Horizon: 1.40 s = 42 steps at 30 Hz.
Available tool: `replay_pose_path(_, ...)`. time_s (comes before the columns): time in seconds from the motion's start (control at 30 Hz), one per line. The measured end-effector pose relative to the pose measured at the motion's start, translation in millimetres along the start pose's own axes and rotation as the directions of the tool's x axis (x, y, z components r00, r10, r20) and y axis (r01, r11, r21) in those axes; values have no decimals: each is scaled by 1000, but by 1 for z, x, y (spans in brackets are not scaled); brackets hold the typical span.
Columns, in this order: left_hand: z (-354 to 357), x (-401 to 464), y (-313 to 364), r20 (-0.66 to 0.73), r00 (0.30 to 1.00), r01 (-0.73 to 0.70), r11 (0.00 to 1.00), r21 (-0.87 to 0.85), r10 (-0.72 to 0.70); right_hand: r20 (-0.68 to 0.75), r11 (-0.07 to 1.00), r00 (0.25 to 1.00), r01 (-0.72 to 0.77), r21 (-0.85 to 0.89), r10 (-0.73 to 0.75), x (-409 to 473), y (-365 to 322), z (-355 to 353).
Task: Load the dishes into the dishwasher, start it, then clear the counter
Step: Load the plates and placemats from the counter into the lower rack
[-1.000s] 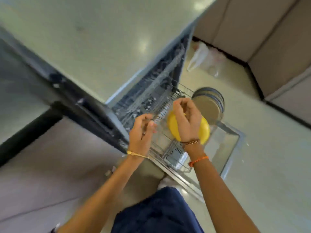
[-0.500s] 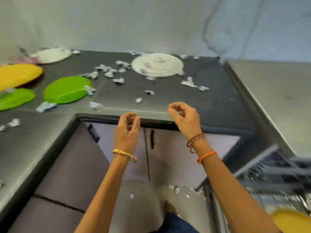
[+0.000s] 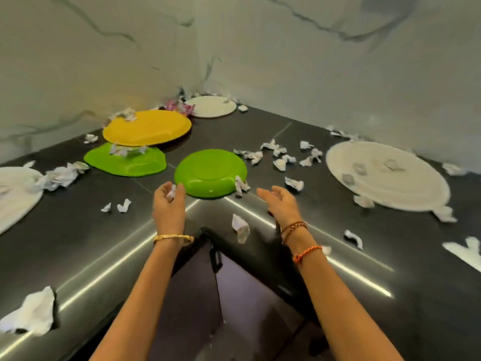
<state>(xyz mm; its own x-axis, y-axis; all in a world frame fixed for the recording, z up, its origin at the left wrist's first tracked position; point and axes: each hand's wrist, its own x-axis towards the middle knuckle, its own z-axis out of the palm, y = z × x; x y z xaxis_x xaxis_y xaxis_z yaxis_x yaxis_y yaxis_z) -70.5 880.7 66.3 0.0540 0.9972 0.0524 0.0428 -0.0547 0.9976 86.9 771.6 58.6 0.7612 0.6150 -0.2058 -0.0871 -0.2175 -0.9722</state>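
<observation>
You are reaching both empty, open hands, left hand [image 3: 169,204] and right hand [image 3: 279,203], toward the upside-down green plate [image 3: 210,172] near the desk [image 3: 338,246] corner, where paper scraps [image 3: 240,185] touching its rim risk slipping under your grip.

I'm facing an inner corner of the counter [image 3: 325,243]. Nearest me, between my left hand [image 3: 168,204] and right hand [image 3: 279,203], a plate [image 3: 210,171] lies upside down. Left of it lies a second plate [image 3: 127,162], and behind that a third [image 3: 147,127], overlapping it. A fourth [image 3: 210,106] sits in the far corner. A big plate [image 3: 387,175] lies to the right, another [image 3: 15,194] at the left edge. Paper scraps [image 3: 281,155] lie scattered around and on them.
</observation>
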Motion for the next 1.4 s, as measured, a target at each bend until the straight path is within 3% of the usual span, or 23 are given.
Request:
replay_pose_path(0.17, 19, 66, -1, -24, 1000, 0, 966, 258, 6, 105, 991, 987, -129, 33, 125, 71, -13, 31)
replay_pose_path(0.27, 26, 98, -3, 125, 991, -30, 859, 511, -40, 68, 982, 984, -169, 84, 163, 99, -21, 50)
replay_pose_path(0.33, 36, 118, -3, 198, 978, -72, 774, 629, -70, 47, 990, 992, -116, -80, 120, 109, -27, 62)
replay_pose_path(0.4, 44, 131, -2, 182, 981, -88, 705, 704, -59, 39, 958, 997, -48, -284, 61, 114, -28, 73)
replay_pose_path(0.47, 47, 141, -2, 140, 987, -50, 676, 735, -79, 26, 932, 999, -8, -362, 18, 115, -25, 78)
replay_pose_path(0.6, 50, 159, 5, 97, 967, 105, 716, 690, -235, 24, 947, 999, 52, -318, -47, 118, -31, 72)
replay_pose_path(0.77, 51, 170, 18, 133, 932, 171, 731, 661, -338, 38, 969, 997, 72, -238, -65, 126, -36, 68)
replay_pose_path(0.87, 58, 170, 24, 181, 947, 130, 831, 541, -266, 35, 989, 997, 66, -129, -62, 130, -32, 66)
replay_pose_path(0.97, 73, 154, 36, 232, 963, 102, 982, 161, -138, -65, 993, 993, 95, -70, -100, 131, -29, 67)
replay_pose_path(1.07, 78, 141, 40, 220, 975, 5, 991, -136, 26, -79, 986, 988, 126, -108, -135, 128, -29, 70)
replay_pose_path(1.17, 73, 134, 37, 91, 987, -107, 963, -247, 133, -41, 962, 984, 163, -217, -176, 126, -27, 76)
replay_pose_path(1.27, 56, 137, 40, -104, 993, -99, 912, -398, 63, -35, 986, 993, 104, -129, -110, 132, -28, 81)
replay_pose_path(1.4, 10, 161, 32, -200, 947, 60, 751, -658, -251, 7, 995, 995, 98, -32, -98, 131, -43, 98)
